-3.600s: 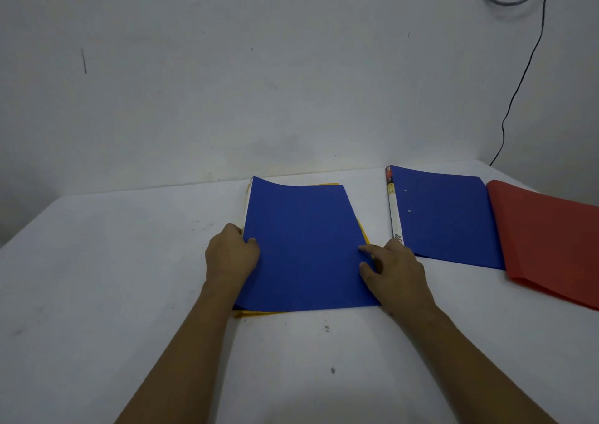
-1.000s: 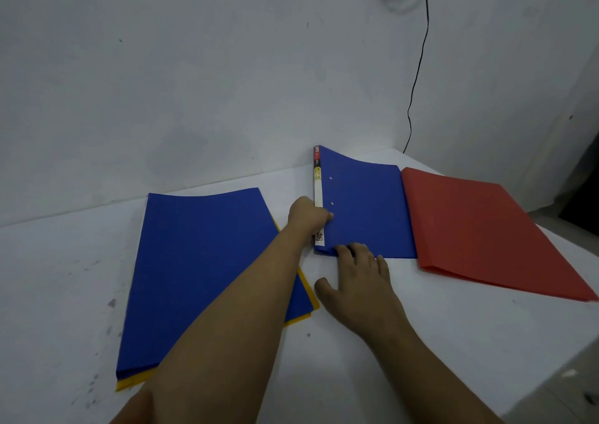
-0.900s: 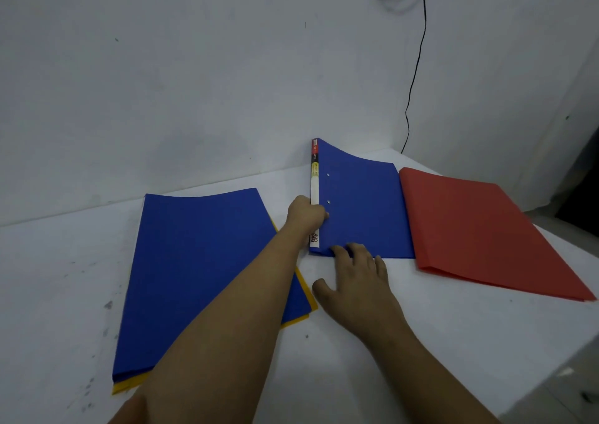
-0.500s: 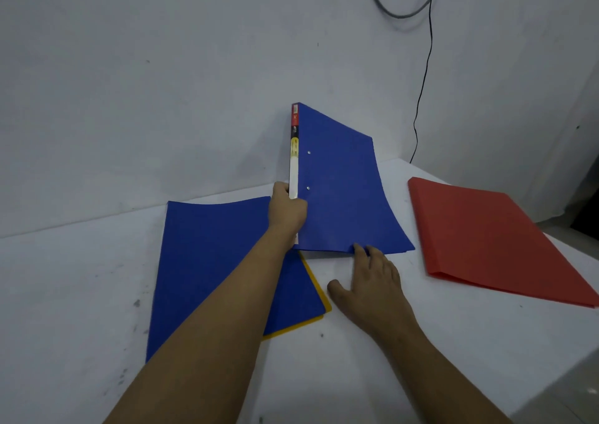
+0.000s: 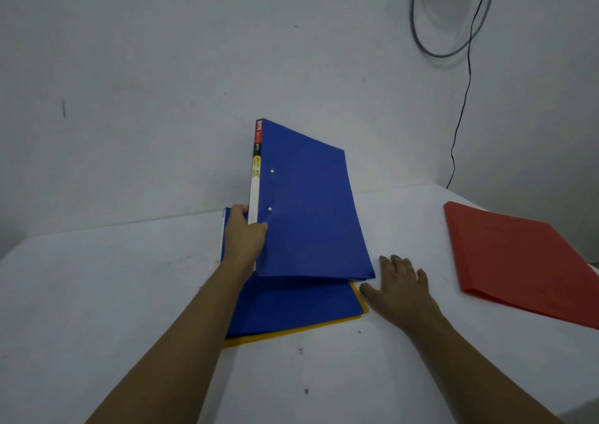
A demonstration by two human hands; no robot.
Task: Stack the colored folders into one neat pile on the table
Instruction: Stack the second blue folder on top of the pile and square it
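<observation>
My left hand point(image 5: 244, 235) grips the labelled spine of a blue clip folder point(image 5: 308, 209). That folder is tilted up steeply, its lower edge over the pile. The pile holds a flat blue folder point(image 5: 291, 307) on a yellow folder point(image 5: 291, 333), of which only the near and right edges show. My right hand point(image 5: 400, 286) rests flat on the white table point(image 5: 97, 294) just right of the pile, fingers apart, holding nothing. A red folder point(image 5: 518, 261) lies flat at the right, apart from the pile.
A grey-white wall point(image 5: 162, 99) rises right behind the table. A coiled cable point(image 5: 466, 51) hangs on the wall at the upper right. The table's right corner drops off beyond the red folder.
My left hand has lifted the blue clip folder off the table and carried it left, over the pile. My right hand has let go of its lower edge and rests on the table.
</observation>
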